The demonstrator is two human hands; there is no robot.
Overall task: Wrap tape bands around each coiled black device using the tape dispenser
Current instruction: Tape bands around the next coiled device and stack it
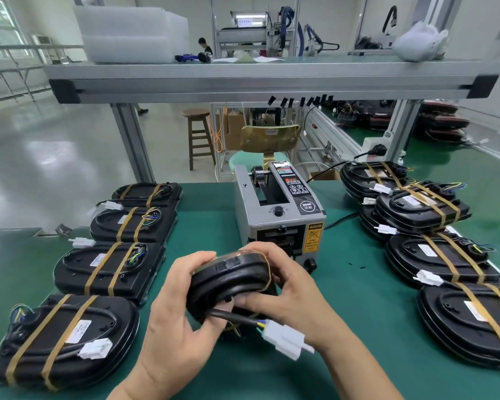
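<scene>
A coiled black device (231,281) is held on edge over the near middle of the green bench (211,226), just in front of the tape dispenser (277,215). Its left side is gripped by the left hand (171,310), fingers curled round the rim. Its right side is held by the right hand (286,290), whose fingers are pressed on the cable at the lower edge. A brown tape band (268,272) is seen at the device's far right end, apparently being smoothed down; a second band cannot be made out. A white connector (286,340) juts out on the near side. Double-banded units are laid in a left row (110,267) and a right stack (439,261). The next move is judged to call for a fresh strip from the dispenser's mouth.
</scene>
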